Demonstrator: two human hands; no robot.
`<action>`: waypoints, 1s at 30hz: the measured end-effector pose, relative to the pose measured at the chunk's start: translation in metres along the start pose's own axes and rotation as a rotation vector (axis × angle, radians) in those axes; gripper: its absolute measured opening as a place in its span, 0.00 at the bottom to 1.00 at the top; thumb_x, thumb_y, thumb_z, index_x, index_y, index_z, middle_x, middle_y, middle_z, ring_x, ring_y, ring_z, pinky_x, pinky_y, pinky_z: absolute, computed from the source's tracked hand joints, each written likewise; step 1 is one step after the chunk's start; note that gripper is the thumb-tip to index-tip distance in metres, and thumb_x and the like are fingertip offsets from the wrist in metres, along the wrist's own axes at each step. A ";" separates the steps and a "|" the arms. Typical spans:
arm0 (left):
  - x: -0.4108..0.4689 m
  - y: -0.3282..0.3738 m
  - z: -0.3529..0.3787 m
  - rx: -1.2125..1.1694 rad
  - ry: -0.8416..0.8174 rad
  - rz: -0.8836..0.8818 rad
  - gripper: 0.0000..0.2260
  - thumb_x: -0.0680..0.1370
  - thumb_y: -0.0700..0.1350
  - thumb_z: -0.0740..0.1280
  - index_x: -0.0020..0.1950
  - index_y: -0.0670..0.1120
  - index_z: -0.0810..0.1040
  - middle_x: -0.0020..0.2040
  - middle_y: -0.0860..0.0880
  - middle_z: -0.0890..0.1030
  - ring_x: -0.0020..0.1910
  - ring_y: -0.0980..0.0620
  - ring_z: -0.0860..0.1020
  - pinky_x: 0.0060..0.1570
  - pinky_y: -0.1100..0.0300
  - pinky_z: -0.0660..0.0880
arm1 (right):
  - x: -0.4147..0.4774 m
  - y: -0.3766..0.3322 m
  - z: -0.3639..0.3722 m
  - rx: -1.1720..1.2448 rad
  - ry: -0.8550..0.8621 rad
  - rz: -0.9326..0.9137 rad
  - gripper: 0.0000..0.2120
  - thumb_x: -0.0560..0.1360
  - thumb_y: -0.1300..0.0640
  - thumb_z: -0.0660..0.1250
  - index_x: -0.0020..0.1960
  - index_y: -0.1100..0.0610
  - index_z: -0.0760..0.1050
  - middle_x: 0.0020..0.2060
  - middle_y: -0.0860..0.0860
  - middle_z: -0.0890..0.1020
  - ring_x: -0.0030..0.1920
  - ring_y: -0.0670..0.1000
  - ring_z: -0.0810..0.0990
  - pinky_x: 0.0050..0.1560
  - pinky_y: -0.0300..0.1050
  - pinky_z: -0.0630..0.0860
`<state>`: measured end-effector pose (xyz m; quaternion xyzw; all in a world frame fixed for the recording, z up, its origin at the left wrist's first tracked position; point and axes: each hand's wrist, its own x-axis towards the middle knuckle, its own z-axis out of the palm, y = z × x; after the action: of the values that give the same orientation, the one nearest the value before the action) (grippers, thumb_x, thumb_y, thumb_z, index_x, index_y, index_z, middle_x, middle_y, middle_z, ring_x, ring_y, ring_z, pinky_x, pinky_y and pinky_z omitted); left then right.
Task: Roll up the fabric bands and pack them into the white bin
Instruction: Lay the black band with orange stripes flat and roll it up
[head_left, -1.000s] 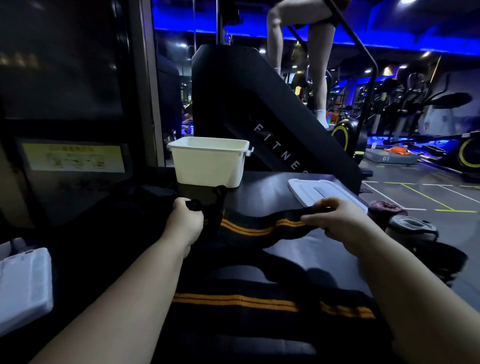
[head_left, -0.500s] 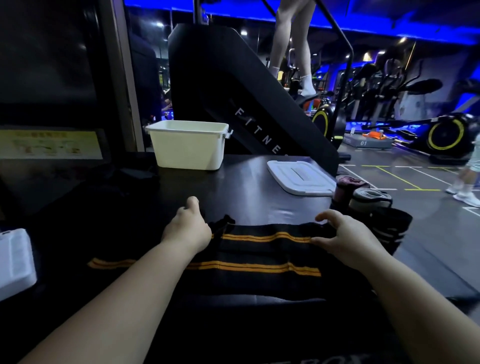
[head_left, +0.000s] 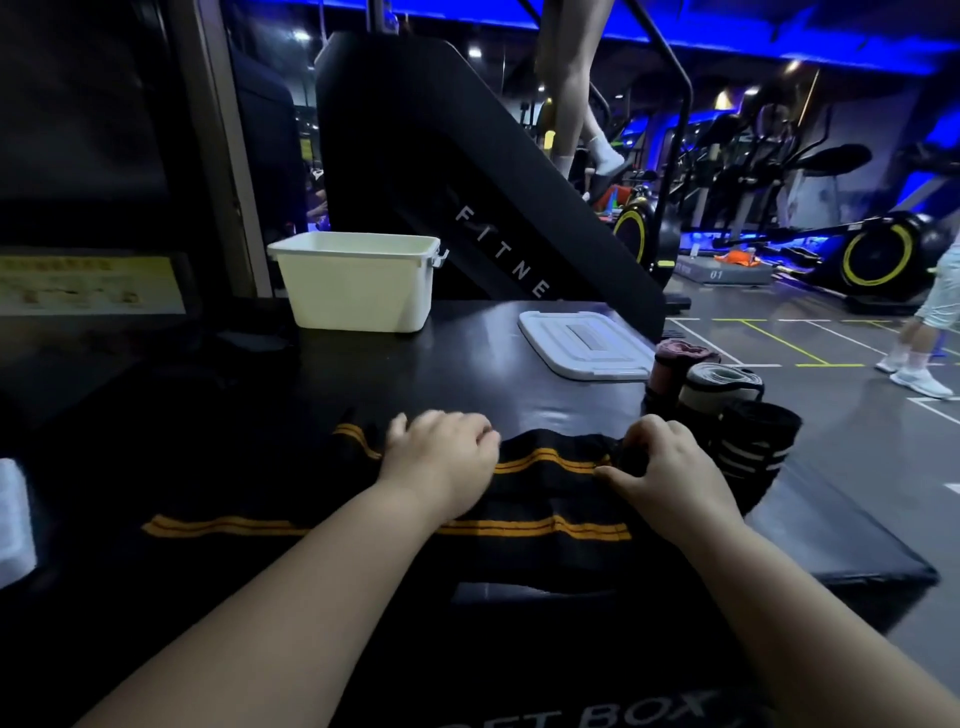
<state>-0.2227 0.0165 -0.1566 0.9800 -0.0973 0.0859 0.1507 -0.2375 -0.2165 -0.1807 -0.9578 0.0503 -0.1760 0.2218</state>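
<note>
A black fabric band (head_left: 545, 499) with orange double stripes lies spread across the dark padded box top (head_left: 467, 374), folded so two stripe lines show. My left hand (head_left: 441, 457) rests on the band's far edge, fingers bent over it. My right hand (head_left: 665, 467) pinches the band's right end, where the fabric is bunched into a small fold. The white bin (head_left: 358, 283) stands open at the back left of the surface; its inside is hidden. Three rolled bands stand at the right edge: a maroon one (head_left: 675, 364), a grey one (head_left: 719, 387) and a black one (head_left: 753, 441).
The white bin lid (head_left: 587, 343) lies flat at the back right. A white object (head_left: 15, 519) sits at the far left edge. A black stair machine (head_left: 467, 171) rises behind the box, with a person's legs on it. Another person walks on the gym floor at right.
The band was held up stretched between both hands; it now lies on the box top. My hands came down onto it, and my right fingers have closed on its right end.
</note>
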 end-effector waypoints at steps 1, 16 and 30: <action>-0.001 0.001 0.005 0.003 -0.106 -0.009 0.20 0.82 0.60 0.51 0.71 0.57 0.69 0.73 0.56 0.69 0.74 0.50 0.60 0.73 0.41 0.48 | -0.001 0.000 -0.001 -0.041 0.004 0.002 0.21 0.69 0.40 0.73 0.53 0.49 0.70 0.50 0.49 0.73 0.50 0.54 0.77 0.44 0.47 0.70; -0.005 -0.014 0.019 0.103 -0.294 -0.017 0.33 0.76 0.72 0.49 0.79 0.60 0.50 0.80 0.59 0.50 0.79 0.52 0.44 0.74 0.39 0.39 | -0.012 -0.005 -0.004 -0.378 0.024 -0.023 0.22 0.76 0.32 0.56 0.46 0.52 0.66 0.46 0.53 0.82 0.51 0.58 0.80 0.39 0.47 0.65; -0.008 -0.031 0.014 0.098 -0.222 -0.115 0.30 0.78 0.69 0.49 0.78 0.60 0.52 0.80 0.54 0.50 0.79 0.50 0.42 0.72 0.36 0.37 | 0.039 -0.017 0.007 -0.362 0.008 -0.165 0.23 0.75 0.34 0.59 0.55 0.53 0.71 0.48 0.54 0.83 0.51 0.58 0.80 0.42 0.48 0.71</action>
<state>-0.2217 0.0425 -0.1802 0.9936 -0.0526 -0.0271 0.0958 -0.1983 -0.2053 -0.1662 -0.9822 0.0032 -0.1853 0.0306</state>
